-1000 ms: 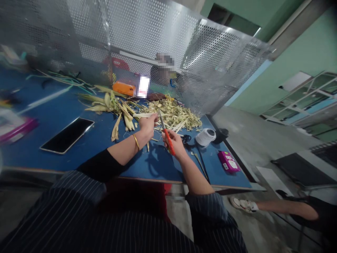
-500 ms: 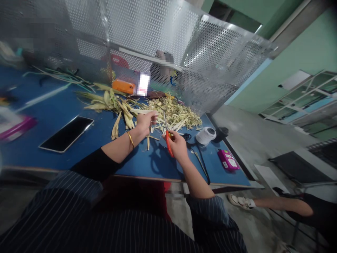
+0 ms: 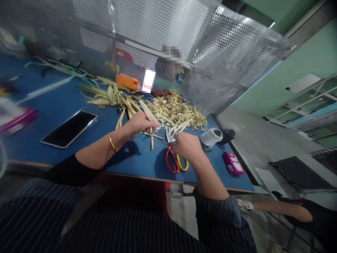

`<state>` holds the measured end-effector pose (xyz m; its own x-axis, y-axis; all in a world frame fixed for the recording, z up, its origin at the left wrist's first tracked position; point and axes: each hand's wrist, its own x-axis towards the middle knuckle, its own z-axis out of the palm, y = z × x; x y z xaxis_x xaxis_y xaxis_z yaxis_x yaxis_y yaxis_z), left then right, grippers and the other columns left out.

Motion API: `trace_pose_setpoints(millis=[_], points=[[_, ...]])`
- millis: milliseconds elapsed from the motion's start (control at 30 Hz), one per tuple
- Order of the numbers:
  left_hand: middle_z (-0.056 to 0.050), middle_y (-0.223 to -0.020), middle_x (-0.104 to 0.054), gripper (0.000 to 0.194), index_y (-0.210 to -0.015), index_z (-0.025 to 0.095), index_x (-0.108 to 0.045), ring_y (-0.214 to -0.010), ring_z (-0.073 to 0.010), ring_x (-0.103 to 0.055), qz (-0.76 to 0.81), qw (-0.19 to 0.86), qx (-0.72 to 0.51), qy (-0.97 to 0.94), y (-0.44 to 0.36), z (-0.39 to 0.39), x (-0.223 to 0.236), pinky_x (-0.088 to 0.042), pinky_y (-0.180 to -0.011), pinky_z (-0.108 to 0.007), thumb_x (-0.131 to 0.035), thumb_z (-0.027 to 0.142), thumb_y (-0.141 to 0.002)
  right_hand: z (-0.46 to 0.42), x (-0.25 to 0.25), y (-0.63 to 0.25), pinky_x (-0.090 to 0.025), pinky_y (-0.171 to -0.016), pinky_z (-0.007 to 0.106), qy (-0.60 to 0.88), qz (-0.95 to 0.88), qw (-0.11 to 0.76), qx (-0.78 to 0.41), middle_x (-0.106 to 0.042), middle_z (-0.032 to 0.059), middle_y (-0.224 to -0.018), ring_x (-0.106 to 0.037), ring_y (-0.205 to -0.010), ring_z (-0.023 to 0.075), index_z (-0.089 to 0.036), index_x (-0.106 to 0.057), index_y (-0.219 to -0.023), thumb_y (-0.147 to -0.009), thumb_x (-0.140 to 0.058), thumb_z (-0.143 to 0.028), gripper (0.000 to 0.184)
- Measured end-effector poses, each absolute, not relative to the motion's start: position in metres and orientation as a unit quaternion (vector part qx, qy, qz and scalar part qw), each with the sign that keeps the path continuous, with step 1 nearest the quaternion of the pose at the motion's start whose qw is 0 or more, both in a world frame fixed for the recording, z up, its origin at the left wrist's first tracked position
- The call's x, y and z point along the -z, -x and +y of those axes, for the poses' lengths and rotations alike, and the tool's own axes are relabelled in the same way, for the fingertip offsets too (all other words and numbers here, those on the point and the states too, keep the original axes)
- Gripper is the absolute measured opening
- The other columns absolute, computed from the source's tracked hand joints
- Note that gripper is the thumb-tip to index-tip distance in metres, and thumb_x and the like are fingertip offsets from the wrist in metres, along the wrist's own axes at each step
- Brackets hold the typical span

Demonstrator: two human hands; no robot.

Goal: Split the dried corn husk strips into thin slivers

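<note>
Whereas half a second ago the right hand (image 3: 188, 146) held the scissors (image 3: 170, 149) at their handles, these now stand clear of the palm, pointing toward the table's (image 3: 142, 164) near edge—not set to cut, I judge. Right-hand grip cannot be told; the left hand (image 3: 142, 123) pinches a pale strip (image 3: 148, 111).

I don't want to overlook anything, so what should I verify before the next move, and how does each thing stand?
1. Pale flat husk strip held in the left hand's grip: ok.
2. Right hand through the loops of the metal scissors with red and yellow handles: not ok, both loops are free of fingers.
3. Scissors fully shut: cannot tell, the right hand hides part.
4. Black-screened rectangular phone apart from both hands: ok.
5. Magenta box-shaped packet on the blue table: ok.
</note>
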<state>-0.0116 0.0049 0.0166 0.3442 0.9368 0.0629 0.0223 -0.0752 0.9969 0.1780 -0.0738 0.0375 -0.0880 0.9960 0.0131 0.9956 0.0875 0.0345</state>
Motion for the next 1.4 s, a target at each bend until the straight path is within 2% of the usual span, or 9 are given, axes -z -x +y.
trace_pose_setpoints(millis=[133, 267, 400, 533, 633, 900, 1067, 1200, 1400], points=[[-0.003, -0.041, -0.053, 0.017, -0.048, 0.014, -0.065, -0.033, -0.0080, -0.038, 0.412, 0.565, -0.373, -0.610, 0.008, -0.004, -0.013, -0.025, -0.034, -0.020, -0.074, 0.009, -0.061, -0.040, -0.036, -0.159, -0.041, -0.061, 0.025, -0.573, 0.747, -0.300, 0.155, -0.067, 0.0018, -0.077, -0.059, -0.066, 0.0138, -0.020, -0.062, -0.090, -0.079, -0.064, -0.052, 0.034], [-0.002, -0.040, -0.051, 0.022, -0.044, 0.016, -0.064, -0.036, -0.0083, -0.041, 0.420, 0.547, -0.344, -0.637, 0.009, -0.002, -0.004, -0.027, -0.036, -0.020, -0.073, 0.008, -0.062, -0.015, -0.008, -0.148, -0.038, -0.052, 0.024, -0.516, 0.673, -0.398, 0.350, -0.055, -0.0047, -0.057, -0.049, -0.052, 0.0101, -0.020, -0.054, -0.075, -0.074, -0.068, -0.045, 0.028], [-0.004, -0.051, -0.058, 0.024, -0.051, 0.016, -0.066, -0.041, -0.0085, -0.046, 0.405, 0.527, -0.387, -0.640, 0.008, 0.001, 0.006, -0.034, -0.041, -0.021, -0.070, 0.022, -0.074, -0.010, 0.012, -0.155, -0.039, -0.051, 0.024, -0.488, 0.596, -0.474, 0.427, -0.055, -0.0045, -0.053, -0.048, -0.047, 0.0085, -0.020, -0.050, -0.069, -0.077, -0.064, -0.040, 0.026], [-0.006, -0.059, -0.065, 0.005, -0.073, 0.016, -0.069, -0.045, -0.0119, -0.055, 0.410, 0.551, -0.434, -0.583, 0.000, -0.002, 0.013, -0.040, -0.043, -0.023, -0.070, 0.020, -0.075, -0.010, 0.019, -0.162, -0.041, -0.050, 0.024, -0.494, 0.568, -0.510, 0.416, -0.055, -0.0074, -0.055, -0.050, -0.046, 0.0086, -0.023, -0.046, -0.086, -0.076, -0.065, -0.037, 0.025], [-0.003, -0.059, -0.064, 0.026, -0.093, 0.018, -0.067, -0.046, -0.0129, -0.057, 0.398, 0.573, -0.471, -0.540, -0.003, -0.005, 0.012, -0.043, -0.044, -0.022, -0.076, 0.014, -0.069, -0.009, 0.022, -0.163, -0.041, -0.048, 0.023, -0.521, 0.555, -0.524, 0.382, -0.054, -0.0101, -0.056, -0.052, -0.046, 0.0091, -0.026, -0.037, -0.094, -0.075, -0.065, -0.035, 0.035], [-0.009, -0.078, -0.072, 0.011, -0.077, 0.013, -0.077, -0.067, -0.0151, -0.065, 0.357, 0.641, -0.438, -0.520, -0.002, -0.005, 0.009, -0.054, -0.061, -0.026, -0.074, 0.011, -0.068, -0.011, 0.023, -0.168, -0.044, -0.052, 0.026, -0.500, 0.604, -0.512, 0.349, -0.049, -0.0079, -0.057, -0.054, -0.050, 0.0116, -0.026, -0.040, -0.097, -0.085, -0.058, -0.035, 0.023], [-0.009, -0.077, -0.073, 0.023, -0.086, 0.012, -0.079, -0.064, -0.0125, -0.063, 0.370, 0.643, -0.441, -0.505, 0.000, -0.002, 0.013, -0.053, -0.063, -0.025, -0.078, 0.010, -0.063, -0.020, 0.019, -0.174, -0.051, -0.071, 0.032, -0.480, 0.719, -0.486, 0.124, -0.057, 0.0034, -0.094, -0.058, -0.076, 0.0145, -0.027, -0.053, -0.123, -0.090, -0.050, -0.026, 0.032], [-0.008, -0.074, -0.072, 0.020, -0.082, 0.011, -0.079, -0.060, -0.0105, -0.061, 0.397, 0.648, -0.459, -0.461, 0.000, -0.002, 0.007, -0.050, -0.060, -0.023, -0.075, 0.005, -0.063, -0.024, 0.019, -0.178, -0.050, -0.081, 0.037, -0.396, 0.810, -0.432, 0.016, -0.055, 0.0053, -0.101, -0.057, -0.093, 0.0179, -0.029, -0.064, -0.112, -0.089, -0.054, -0.023, 0.026], [-0.009, -0.078, -0.072, 0.015, -0.081, 0.011, -0.078, -0.062, -0.0114, -0.061, 0.420, 0.648, -0.455, -0.444, 0.000, -0.001, 0.007, -0.047, -0.057, -0.022, -0.076, 0.008, -0.066, -0.022, 0.024, -0.178, -0.048, -0.079, 0.034, -0.379, 0.821, -0.427, -0.015, -0.059, 0.0035, -0.092, -0.058, -0.089, 0.0161, -0.027, -0.069, -0.092, -0.089, -0.060, -0.027, 0.009]])
